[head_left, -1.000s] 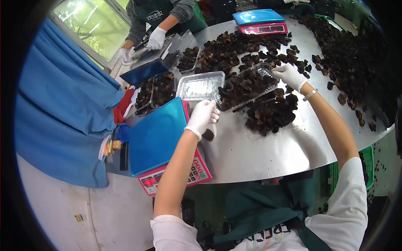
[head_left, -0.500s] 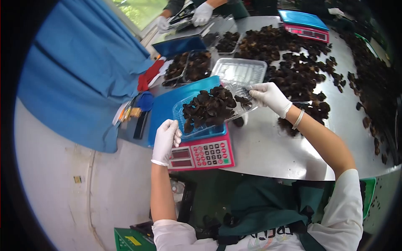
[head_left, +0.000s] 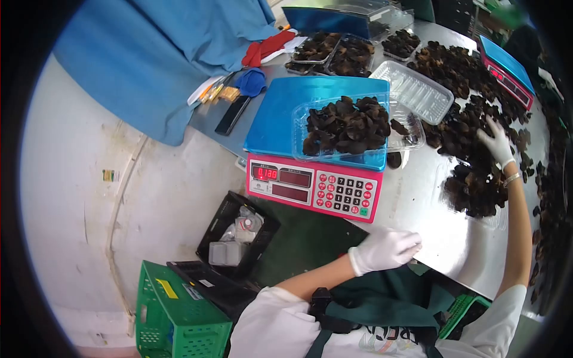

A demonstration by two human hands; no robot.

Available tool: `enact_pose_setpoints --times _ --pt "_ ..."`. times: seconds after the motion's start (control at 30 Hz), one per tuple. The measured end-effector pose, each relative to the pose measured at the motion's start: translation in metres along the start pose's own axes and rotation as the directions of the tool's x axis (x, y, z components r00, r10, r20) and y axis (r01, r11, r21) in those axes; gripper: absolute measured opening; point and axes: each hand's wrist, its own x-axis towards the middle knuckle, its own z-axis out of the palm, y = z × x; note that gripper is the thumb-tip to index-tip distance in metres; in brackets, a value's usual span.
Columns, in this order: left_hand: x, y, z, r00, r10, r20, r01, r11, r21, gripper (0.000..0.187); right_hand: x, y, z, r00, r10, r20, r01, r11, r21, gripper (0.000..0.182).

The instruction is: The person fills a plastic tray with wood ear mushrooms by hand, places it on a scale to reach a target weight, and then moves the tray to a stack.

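Note:
A clear plastic tray of dark mushroom pieces (head_left: 347, 126) rests on the blue plate of a pink scale (head_left: 316, 203), whose red display is lit. My left hand (head_left: 388, 249), in a white glove, is held in front of the scale near the table edge, fingers curled together; whether anything is in them is hidden. At the right, my right hand (head_left: 496, 142), also gloved, has its fingers spread over the heap of dark pieces (head_left: 474, 128). Just below it lies another clear tray with dark pieces (head_left: 474, 190).
An empty clear tray (head_left: 418, 90) lies behind the scale. Filled trays (head_left: 351, 56) stand at the back. A second scale (head_left: 507, 71) is at the back right. Blue curtain (head_left: 149, 59), black phone-like object (head_left: 233, 115) left; green crate (head_left: 179, 316) and black crate (head_left: 236, 232) below.
Both hands have let go of the tray, which now sits on the scale. My left hand moved down and right, my right hand moved right to the heap. The view has shifted.

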Motion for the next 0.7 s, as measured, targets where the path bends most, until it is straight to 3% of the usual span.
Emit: enact_pose_setpoints --times 0.03,0.1,0.13,0.23,0.3,0.4,0.5,0.57,0.7 --pt "0.003 -0.007 0.017 0.998 -0.017 0.061 0.019 0.999 -0.029 0.008 -0.008 0.011 0.008 0.997 0.006 0.072 0.0 0.996 -0.085 0.056" --pt "0.011 -0.015 0.036 0.999 -0.001 -0.039 0.004 0.998 0.057 0.01 -0.019 -0.019 0.004 0.986 0.002 0.169 0.023 0.99 -0.142 0.057" --pt "0.014 -0.016 0.04 0.996 0.009 -0.084 -0.001 0.995 0.097 0.011 -0.018 -0.028 0.002 0.99 -0.073 0.121 0.079 0.996 -0.042 0.05" --pt "0.013 -0.017 0.041 0.997 0.024 -0.074 -0.013 0.989 0.149 0.013 -0.013 -0.029 0.002 0.984 -0.056 0.169 0.055 0.998 0.011 0.037" --pt "0.011 -0.015 0.037 0.994 0.053 -0.092 -0.038 0.987 0.154 0.013 -0.004 -0.033 0.004 0.991 -0.132 0.027 0.128 0.986 0.104 0.019" --pt "0.01 -0.019 0.042 0.989 0.061 -0.134 -0.039 0.986 0.16 0.013 0.002 -0.01 0.011 0.995 -0.056 -0.079 0.064 0.992 0.111 0.016" --pt "0.011 -0.018 0.045 0.983 0.076 -0.166 -0.048 0.985 0.163 0.01 0.001 0.003 0.005 0.996 -0.089 -0.022 0.086 0.992 -0.093 0.028" --pt "0.011 -0.017 0.045 0.981 0.08 -0.179 -0.054 0.988 0.143 0.012 -0.003 -0.002 0.005 0.994 -0.014 0.109 0.033 0.984 -0.178 0.038" --pt "0.008 -0.02 0.043 0.993 0.072 -0.094 -0.053 0.98 0.191 0.006 0.007 -0.011 -0.009 0.993 -0.027 0.112 0.019 0.997 0.072 0.028"
